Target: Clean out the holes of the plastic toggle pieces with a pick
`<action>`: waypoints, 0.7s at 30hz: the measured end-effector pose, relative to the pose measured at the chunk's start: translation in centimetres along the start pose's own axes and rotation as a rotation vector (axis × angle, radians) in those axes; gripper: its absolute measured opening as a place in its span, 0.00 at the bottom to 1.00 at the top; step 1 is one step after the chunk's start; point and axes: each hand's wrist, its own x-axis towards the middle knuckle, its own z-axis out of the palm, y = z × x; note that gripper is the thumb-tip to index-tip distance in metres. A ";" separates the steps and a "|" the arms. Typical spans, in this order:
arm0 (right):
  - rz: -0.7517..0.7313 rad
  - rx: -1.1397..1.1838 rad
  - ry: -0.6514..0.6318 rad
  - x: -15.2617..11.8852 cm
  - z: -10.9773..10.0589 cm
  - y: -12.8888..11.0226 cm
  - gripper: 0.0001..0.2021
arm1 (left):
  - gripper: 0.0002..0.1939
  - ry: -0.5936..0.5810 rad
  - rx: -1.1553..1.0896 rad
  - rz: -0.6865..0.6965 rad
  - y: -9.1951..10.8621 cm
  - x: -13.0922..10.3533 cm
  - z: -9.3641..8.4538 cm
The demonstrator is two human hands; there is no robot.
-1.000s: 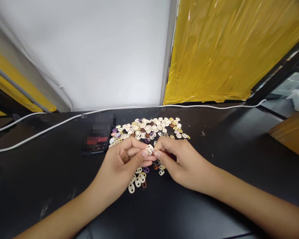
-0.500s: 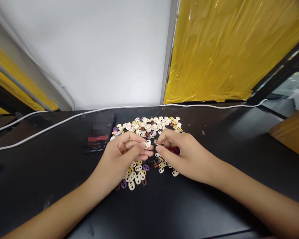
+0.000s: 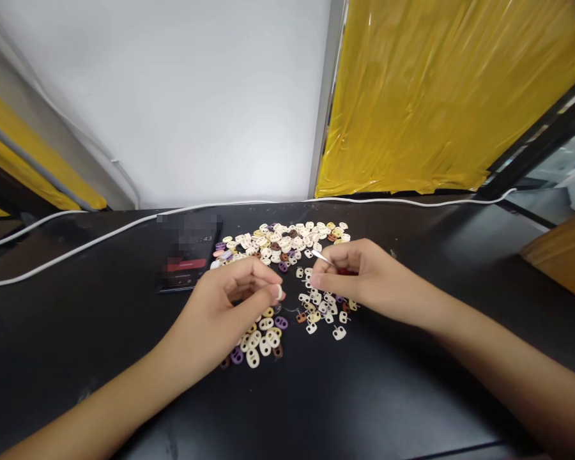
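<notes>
Between the thumb and fingertips of my left hand (image 3: 242, 297) is a small cream cord-stopper piece (image 3: 278, 292). My right hand (image 3: 352, 275) is closed round a small red-handled screwdriver (image 3: 322, 257); its thin metal shaft points up and left past my fingertips, while most of the handle is hidden in the palm. A pile of two-holed oval pieces (image 3: 264, 340), cream, yellow, purple and brown, lies below my left hand. Beneath my right hand are smaller squarish pieces (image 3: 339, 333) with thin pins. The two hands are apart.
A larger heap of oval pieces (image 3: 287, 239) lies behind my hands. To its left is a dark phone (image 3: 186, 255) with a lit screen. A white cable (image 3: 124, 228) runs along the back of the black table (image 3: 316, 402). A cardboard box (image 3: 560, 249) stands at the right.
My right hand has moved right and slightly up with the screwdriver, away from my left hand. The left fingers have turned and drawn in, so less of the cream piece shows.
</notes>
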 end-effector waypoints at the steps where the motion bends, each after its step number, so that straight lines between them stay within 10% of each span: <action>1: 0.038 -0.024 -0.020 0.1 -0.6 0.0 0.09 | 0.04 -0.022 0.107 0.032 0.0 0.0 -0.3; 8: 0.223 -0.246 -0.124 0.6 -2.4 0.9 0.05 | 0.11 -0.168 0.434 0.269 -0.5 0.3 -1.0; 21: -0.019 -0.511 0.360 2.1 -5.3 3.2 0.06 | 0.04 -0.260 0.574 0.296 -0.8 -0.8 0.0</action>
